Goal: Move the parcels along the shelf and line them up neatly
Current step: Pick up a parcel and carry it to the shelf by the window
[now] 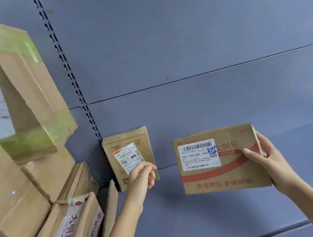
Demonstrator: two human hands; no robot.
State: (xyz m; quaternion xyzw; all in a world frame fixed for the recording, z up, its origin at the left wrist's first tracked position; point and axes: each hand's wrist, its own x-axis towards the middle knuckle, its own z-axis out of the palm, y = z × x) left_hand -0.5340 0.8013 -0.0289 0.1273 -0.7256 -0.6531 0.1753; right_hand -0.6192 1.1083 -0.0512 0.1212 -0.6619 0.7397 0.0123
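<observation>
Holding the red-printed carton [222, 171] by its right end, the right hand [270, 162] clamps it, thumb on the front and fingers behind. Its long axis runs left-right along the shelf [241, 217], and it looks lifted clear. The small parcel [132, 138] stands upright against the back panel [183, 56], left of the carton with a gap between. The left hand [141, 176] is nearer it, fingers curled on its lower right edge. The carton likely goes left, beside the small parcel. The carton's back is hidden, and the stacked boxes [21, 172] are cut off at the left.
</observation>
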